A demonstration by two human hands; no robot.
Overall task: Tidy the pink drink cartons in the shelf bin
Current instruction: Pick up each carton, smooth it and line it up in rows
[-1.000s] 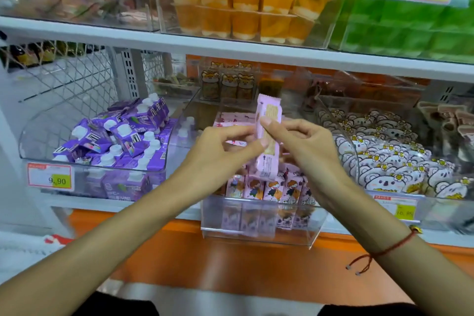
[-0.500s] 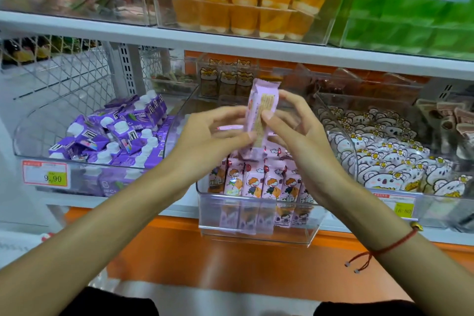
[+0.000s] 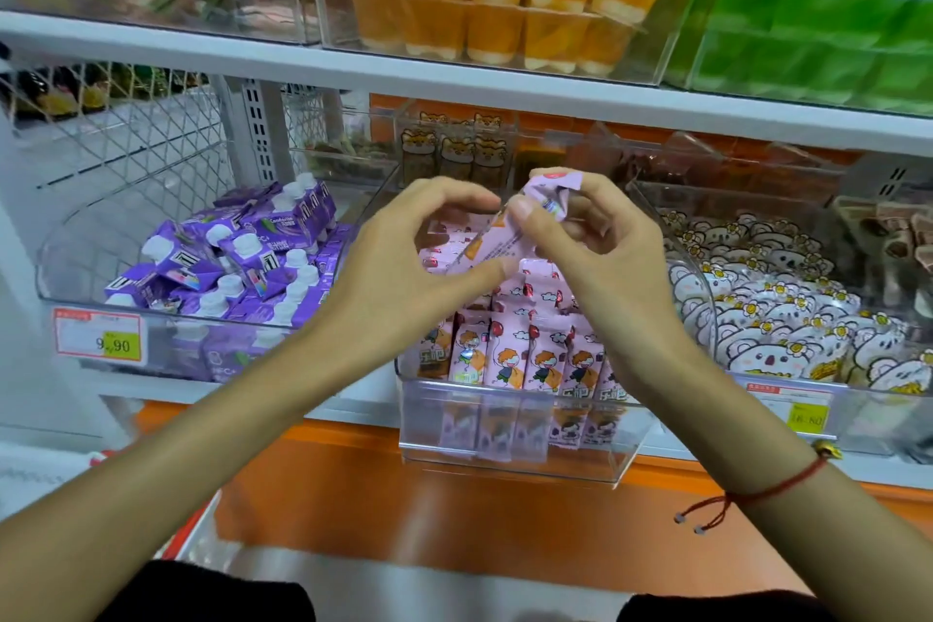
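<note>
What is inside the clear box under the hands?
The clear bin holds pink drink cartons standing upright in rows, cartoon kids on their fronts. Both hands, left hand and right hand, cover the cartons further back.

One pink drink carton (image 3: 505, 237) was held tilted above the clear shelf bin (image 3: 510, 457), its crumpled top uppermost. More pink cartons (image 3: 525, 359) stood upright in a row along the bin's front.

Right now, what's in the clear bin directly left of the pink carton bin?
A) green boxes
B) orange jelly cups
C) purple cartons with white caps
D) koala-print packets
C: the purple cartons with white caps fill the bin left of the pink carton bin; the koala-print packets are on its right.
</note>
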